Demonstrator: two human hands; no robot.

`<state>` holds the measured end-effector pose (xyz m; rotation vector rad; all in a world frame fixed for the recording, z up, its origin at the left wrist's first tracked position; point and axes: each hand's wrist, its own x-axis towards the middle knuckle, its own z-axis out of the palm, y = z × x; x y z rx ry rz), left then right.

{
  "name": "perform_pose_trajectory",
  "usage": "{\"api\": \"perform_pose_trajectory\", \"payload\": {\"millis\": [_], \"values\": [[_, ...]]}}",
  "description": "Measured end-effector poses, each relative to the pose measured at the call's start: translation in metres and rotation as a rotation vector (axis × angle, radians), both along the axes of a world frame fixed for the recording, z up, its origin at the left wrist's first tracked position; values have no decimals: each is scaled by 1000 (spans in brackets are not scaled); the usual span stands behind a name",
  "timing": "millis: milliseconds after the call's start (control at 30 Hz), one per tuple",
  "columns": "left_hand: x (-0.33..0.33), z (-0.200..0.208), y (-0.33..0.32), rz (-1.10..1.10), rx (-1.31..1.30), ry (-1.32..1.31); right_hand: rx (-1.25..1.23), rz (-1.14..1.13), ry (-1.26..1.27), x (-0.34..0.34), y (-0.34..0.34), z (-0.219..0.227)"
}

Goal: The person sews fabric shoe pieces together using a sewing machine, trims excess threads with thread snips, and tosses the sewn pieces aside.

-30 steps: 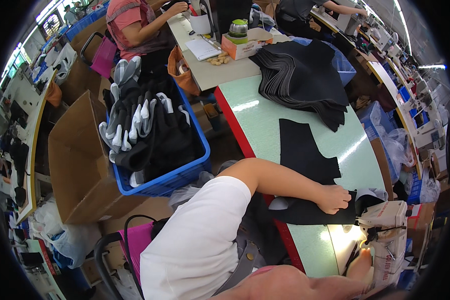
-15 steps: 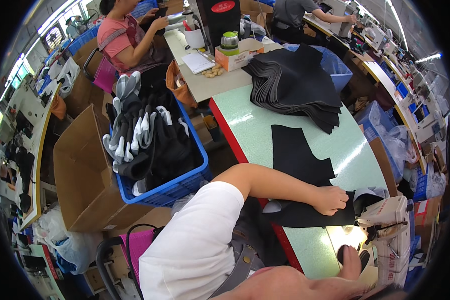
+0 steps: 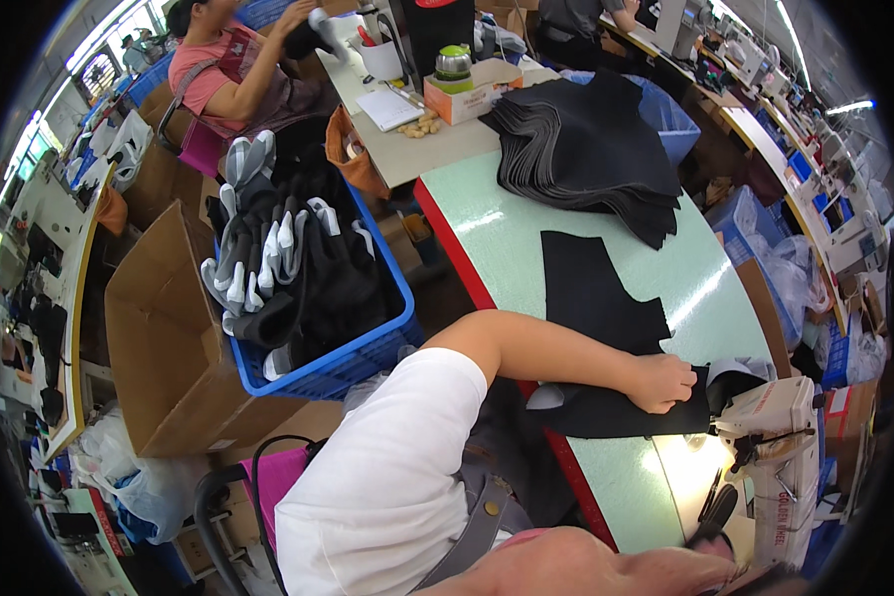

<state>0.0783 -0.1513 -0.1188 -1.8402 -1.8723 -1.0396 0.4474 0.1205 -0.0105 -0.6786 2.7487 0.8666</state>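
My left hand (image 3: 663,383) is closed, its fingers bunched on a black fabric panel (image 3: 606,413) that lies on the pale green tabletop. The panel's right end reaches the head of a white sewing machine (image 3: 773,412). A light grey edge shows at the panel's left end. Dark-handled scissors (image 3: 718,509) stand out beyond my right hand (image 3: 710,546), near the machine's lit bed. That hand is low in the picture and mostly hidden; it appears closed around the handles. Just beyond my left forearm lies another cut black panel (image 3: 598,293), flat.
A tall stack of black panels (image 3: 591,149) covers the table's far end. On the left, a blue basket (image 3: 323,366) holds black and grey pieces beside an open cardboard box (image 3: 154,348). A co-worker (image 3: 233,84) sits across at the far left; another is at the far right.
The black panel under my left hand has shifted slightly right with it. The scissors now point up toward the machine, and my right hand has dropped lower. The far-left co-worker has raised a hand.
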Motion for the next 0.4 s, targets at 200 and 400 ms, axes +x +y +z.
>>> {"api": "perform_pose_trajectory", "payload": {"millis": [200,400], "values": [[1,17,26,-89,49,13,-586,45,286,-134,-111,-32],[6,26,11,-46,51,58,-1027,-30,238,-166,-76,-57]]}}
